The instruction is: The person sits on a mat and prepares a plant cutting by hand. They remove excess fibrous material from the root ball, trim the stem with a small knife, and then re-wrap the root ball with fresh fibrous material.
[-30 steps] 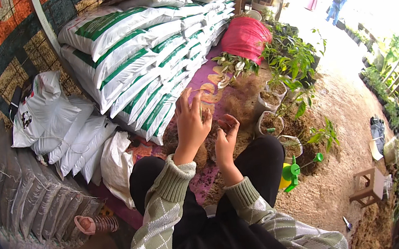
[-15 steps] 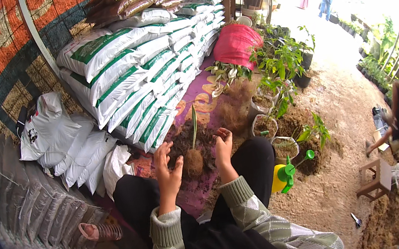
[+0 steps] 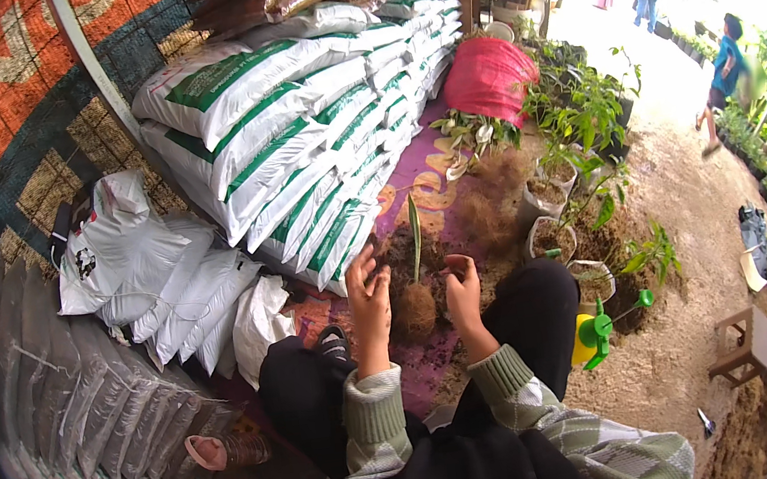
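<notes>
A plant with one long upright green leaf (image 3: 416,235) and a round brown root ball (image 3: 415,315) stands between my hands, on dark loose soil over a purple printed sheet (image 3: 419,385). My left hand (image 3: 371,304) is raised to the left of the root ball, fingers spread and holding nothing. To the right of it is my right hand (image 3: 465,297), its fingers loosely bent and nothing visible in it. A gap shows between each hand and the root ball. Both hands come from knitted green-and-white sleeves, between my black-clad knees.
White-and-green sacks (image 3: 294,145) are piled at the back left, with grey-white bags (image 3: 130,263) nearer. A red sack (image 3: 491,82), leafy potted plants (image 3: 585,116) and a yellow-green sprayer (image 3: 592,335) line the right. Farther right are a brown stool (image 3: 740,343), scissors (image 3: 707,422) and a person in blue (image 3: 726,70).
The whole scene has shifted rightward in the picture. My hands stay on either side of the root ball; the right fingers look more bent. The person at right has moved farther away.
</notes>
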The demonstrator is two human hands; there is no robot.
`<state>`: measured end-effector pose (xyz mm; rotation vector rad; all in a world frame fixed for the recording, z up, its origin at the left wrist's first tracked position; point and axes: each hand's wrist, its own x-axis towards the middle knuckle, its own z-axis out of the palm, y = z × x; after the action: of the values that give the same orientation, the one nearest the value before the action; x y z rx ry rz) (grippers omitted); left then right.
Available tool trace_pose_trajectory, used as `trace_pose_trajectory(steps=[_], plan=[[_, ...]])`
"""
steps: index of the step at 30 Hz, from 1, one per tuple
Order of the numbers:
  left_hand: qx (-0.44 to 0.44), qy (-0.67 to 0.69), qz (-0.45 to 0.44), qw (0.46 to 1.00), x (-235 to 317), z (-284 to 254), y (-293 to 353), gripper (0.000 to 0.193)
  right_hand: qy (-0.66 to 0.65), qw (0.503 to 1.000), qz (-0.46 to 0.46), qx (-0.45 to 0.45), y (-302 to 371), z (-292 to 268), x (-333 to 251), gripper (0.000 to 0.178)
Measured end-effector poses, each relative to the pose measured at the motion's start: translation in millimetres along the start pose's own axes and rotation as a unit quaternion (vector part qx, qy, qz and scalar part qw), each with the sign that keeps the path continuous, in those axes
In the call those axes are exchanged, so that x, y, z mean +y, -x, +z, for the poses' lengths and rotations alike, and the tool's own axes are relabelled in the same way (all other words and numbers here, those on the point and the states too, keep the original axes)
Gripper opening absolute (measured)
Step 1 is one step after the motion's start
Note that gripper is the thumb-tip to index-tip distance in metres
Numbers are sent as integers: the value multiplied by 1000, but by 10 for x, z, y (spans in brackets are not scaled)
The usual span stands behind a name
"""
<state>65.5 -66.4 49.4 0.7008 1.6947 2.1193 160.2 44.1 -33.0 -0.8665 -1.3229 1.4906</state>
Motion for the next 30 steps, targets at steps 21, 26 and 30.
trace_pose_trajectory(steps=[21,26,30], plan=[[48,33,-167,984,-740,258,-42,34,-91,986,141,-25,-108,254,422,18],[25,43,-146,988,-788,339,-46,31,-113,986,119,-18,-142,228,411,12],[30,39,-160,986,-806,393,-56,33,-119,986,113,-9,-137,193,401,12]])
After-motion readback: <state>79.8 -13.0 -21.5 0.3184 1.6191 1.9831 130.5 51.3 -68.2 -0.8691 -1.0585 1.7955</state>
